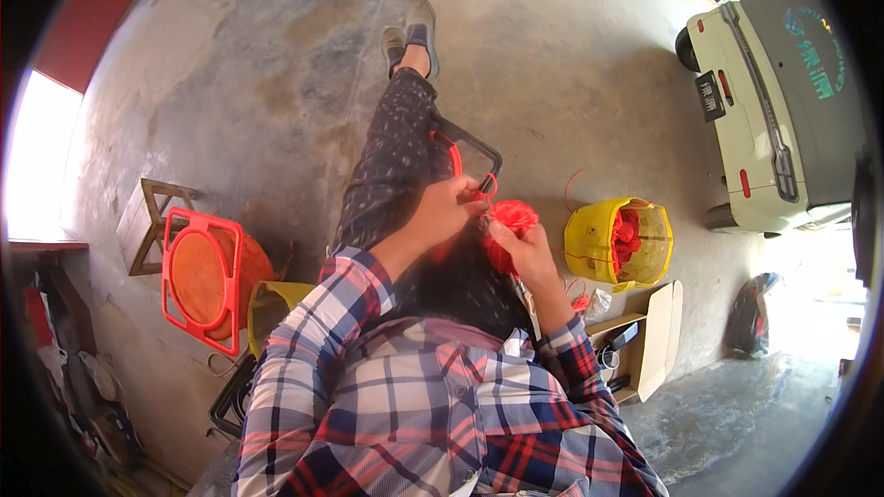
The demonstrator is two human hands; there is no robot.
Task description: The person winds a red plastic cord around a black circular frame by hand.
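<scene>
My left hand (444, 210) is closed in a pinch over my lap, with its fingertips on a thin red cord (493, 186). Just to its right, my right hand (527, 253) grips a fluffy red bundle (514, 213) that looks like wound cord or netting. The fingertips of both hands nearly meet. Above them, a black bent frame (474, 141) with a red strip along one side rests by my legs, and the cord loops near its lower end. My fingers hide the exact hold on the cord.
A yellow basket (589, 241) with red bundles stands on the floor to the right, near an open cardboard box (656, 340). On the left are a red plastic frame (235, 290), an orange round container (198, 278) and a wooden stool (145, 225). A small vehicle (757, 120) is parked far right.
</scene>
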